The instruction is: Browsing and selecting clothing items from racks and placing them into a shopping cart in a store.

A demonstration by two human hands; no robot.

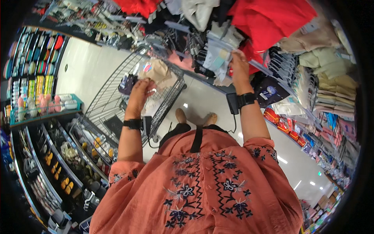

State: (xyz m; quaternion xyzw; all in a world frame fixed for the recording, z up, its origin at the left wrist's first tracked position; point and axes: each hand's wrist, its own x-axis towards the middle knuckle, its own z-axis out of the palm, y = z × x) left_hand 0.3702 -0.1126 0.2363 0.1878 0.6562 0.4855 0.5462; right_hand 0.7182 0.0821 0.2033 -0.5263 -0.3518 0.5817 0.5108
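Observation:
My right hand (pixel 240 68) is raised to the hanging display, its fingers at the edge of a pale blue packaged item (pixel 216 58); whether they grip it cannot be told. Red garments (pixel 271 23) hang just above that hand. Over the wire shopping cart (pixel 100 95) is my left hand (pixel 140 93), fingers loosely curled, beside a dark package (pixel 127 84); contact between them is unclear. A brown paper package (pixel 157 70) and a whitish item in clear wrap lie in the cart. Below my right hand, a dark printed package (pixel 268 91) hangs at the rack.
Shelves with small goods (pixel 55 163) line the lower left, and colourful stacked goods (pixel 43 55) stand at the upper left. Folded beige clothes (pixel 336 93) and hangers are at the right, above red packages (pixel 282 127). My feet are on the shiny tiled floor (pixel 198 96).

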